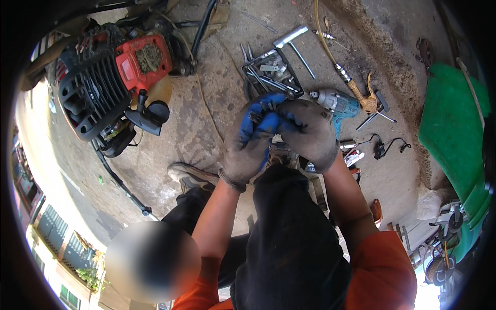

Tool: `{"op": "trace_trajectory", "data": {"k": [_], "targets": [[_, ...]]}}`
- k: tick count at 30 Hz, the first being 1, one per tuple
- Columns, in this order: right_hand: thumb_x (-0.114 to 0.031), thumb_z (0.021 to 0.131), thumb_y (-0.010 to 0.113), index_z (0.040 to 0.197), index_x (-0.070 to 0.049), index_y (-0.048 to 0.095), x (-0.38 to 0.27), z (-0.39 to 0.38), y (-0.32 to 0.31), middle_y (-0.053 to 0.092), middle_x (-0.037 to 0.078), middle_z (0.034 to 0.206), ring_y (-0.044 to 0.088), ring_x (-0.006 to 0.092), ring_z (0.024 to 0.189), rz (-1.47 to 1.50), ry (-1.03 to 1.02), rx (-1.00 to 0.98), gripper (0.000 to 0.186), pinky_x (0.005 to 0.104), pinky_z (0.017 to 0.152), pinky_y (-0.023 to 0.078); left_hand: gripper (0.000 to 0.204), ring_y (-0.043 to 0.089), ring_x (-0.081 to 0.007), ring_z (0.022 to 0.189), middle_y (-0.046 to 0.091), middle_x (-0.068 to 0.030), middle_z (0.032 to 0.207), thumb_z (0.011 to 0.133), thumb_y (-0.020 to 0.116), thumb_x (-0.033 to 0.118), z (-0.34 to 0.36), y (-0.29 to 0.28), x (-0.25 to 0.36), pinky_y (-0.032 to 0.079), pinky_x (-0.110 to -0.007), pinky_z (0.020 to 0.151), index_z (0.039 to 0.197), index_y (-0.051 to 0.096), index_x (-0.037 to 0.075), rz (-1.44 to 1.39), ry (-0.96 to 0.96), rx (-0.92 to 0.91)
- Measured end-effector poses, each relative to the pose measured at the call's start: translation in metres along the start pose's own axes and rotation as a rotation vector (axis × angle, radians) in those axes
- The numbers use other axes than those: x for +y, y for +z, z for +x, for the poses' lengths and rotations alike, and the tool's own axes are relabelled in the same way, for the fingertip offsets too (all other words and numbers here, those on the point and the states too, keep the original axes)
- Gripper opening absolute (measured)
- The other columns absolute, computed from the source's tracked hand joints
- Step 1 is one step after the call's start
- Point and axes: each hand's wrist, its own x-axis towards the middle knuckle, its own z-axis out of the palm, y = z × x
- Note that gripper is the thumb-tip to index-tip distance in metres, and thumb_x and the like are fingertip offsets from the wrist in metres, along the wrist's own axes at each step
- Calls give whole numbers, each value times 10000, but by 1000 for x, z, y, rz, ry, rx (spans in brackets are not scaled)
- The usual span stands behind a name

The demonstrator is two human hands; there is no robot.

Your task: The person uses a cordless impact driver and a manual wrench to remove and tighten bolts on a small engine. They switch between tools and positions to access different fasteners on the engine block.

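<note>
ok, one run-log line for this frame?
left hand: gloved, pinching small dark part | right hand: gloved, touching it | behind: tool tray, blue drill

No package, label, sign or screen could be made out anywhere on the concrete floor or among the tools and machine parts spread there, and nothing with a printed face was plain enough to tell.

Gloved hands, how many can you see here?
2: the left hand and the right hand, pressed together over the knee, above the concrete floor. No others visible.
</note>
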Motion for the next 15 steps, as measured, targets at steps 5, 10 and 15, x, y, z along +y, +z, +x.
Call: {"op": "trace_trajectory", "data": {"k": [5,10,15], "targets": [[-148,809,730,980,-10,707,22,4,7,702,165,804,708,251,729,128,449,48,220,347,654,546,266,676,-180,964,681,-98,1114,974,592,75,35,4,-28,575,-303,824,1228,612,-2,-153,-198,-19],[-169,834,713,941,14,703,57,14,3,707,174,759,710,224,701,385,606,29,212,331,656,550,309,703,-208,910,679,-120,1101,971,611,175,68,5,-27,631,-414,744,1235,611,14,-317,-566,1],[-228,864,681,938,19,698,56,13,7,708,160,736,711,225,682,59,485,107,259,352,652,550,319,698,-194,889,689,-103,1058,961,630,186,79,7,-28,634,-387,732,1234,613,22,-228,-637,14]]}}
